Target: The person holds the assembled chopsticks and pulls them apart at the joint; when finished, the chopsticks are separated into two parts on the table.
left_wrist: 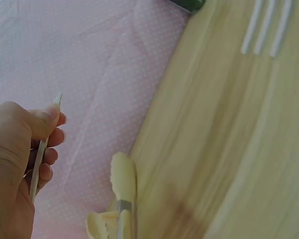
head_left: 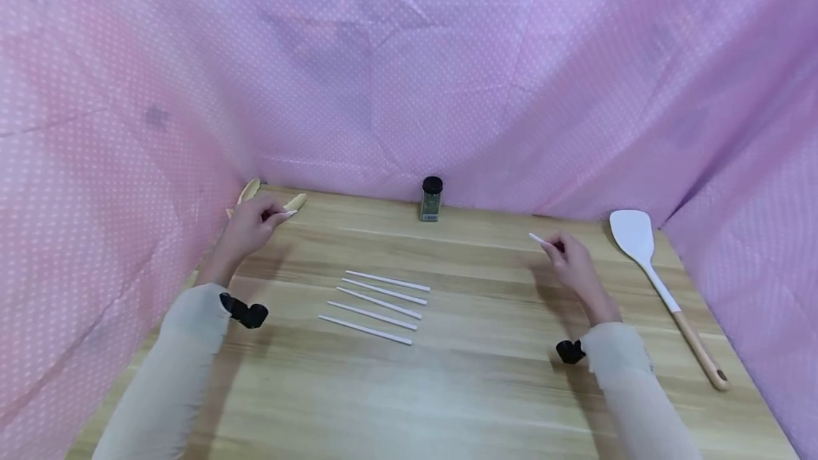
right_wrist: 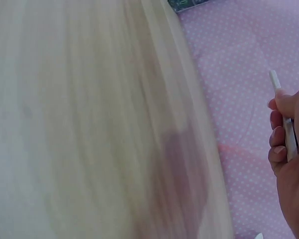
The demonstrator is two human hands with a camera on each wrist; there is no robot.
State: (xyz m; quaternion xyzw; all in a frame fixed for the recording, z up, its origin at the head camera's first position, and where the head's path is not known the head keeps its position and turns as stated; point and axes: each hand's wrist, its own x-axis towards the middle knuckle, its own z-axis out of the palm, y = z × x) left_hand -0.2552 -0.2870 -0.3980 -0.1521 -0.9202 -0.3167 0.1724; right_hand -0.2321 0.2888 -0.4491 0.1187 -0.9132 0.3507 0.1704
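Note:
My left hand (head_left: 251, 222), at the back left above the table, grips a thin white stick (left_wrist: 38, 167) whose tip pokes out past thumb and forefinger. Just behind it in the head view are cream tongs (head_left: 297, 201), partly covered by the hand; the left wrist view shows their scalloped end (left_wrist: 123, 181). On the right, my right hand (head_left: 573, 266) holds another thin white stick (right_wrist: 289, 132), its end pointing up beyond the thumb. Between the hands, several white sticks (head_left: 377, 309) lie side by side on the wooden table, slightly fanned.
A small jar (head_left: 431, 203) with a black lid and green contents stands at the middle of the back edge. To the right lies a white spatula (head_left: 633, 233) with a wooden handle. Pink dotted cloth (head_left: 409, 91) encloses the table (head_left: 486, 389) at the back and sides.

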